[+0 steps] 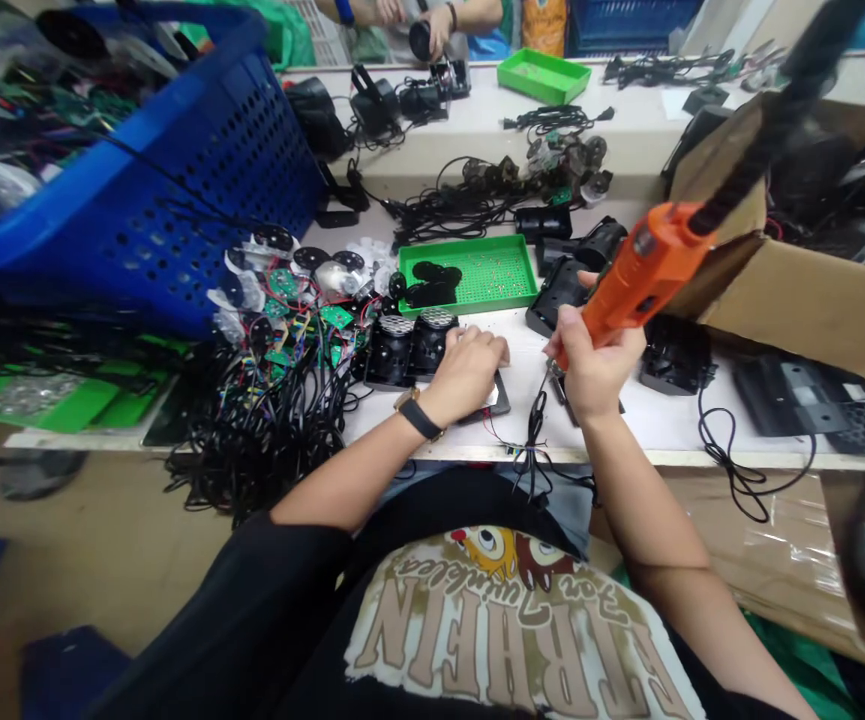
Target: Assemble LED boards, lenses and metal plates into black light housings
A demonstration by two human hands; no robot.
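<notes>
Here we go, 2 hands at work over a white workbench! The left hand presses palm-down, fingers curled over a flat black plastic housing, right in front of the body. The right hand grips a corded orange electric screwdriver firmly, its thin metal bit angled down just right of that housing; whether it touches anything, I can't tell. Just left of the left hand sit 2 black speaker units with silver mesh tops, then a heap of green circuit boards and tangled black wires. Ahead of the hands lies a green perforated plastic tray; right of the right hand, a brown cardboard box. Beyond the bench, a co-worker's hands are busy!
</notes>
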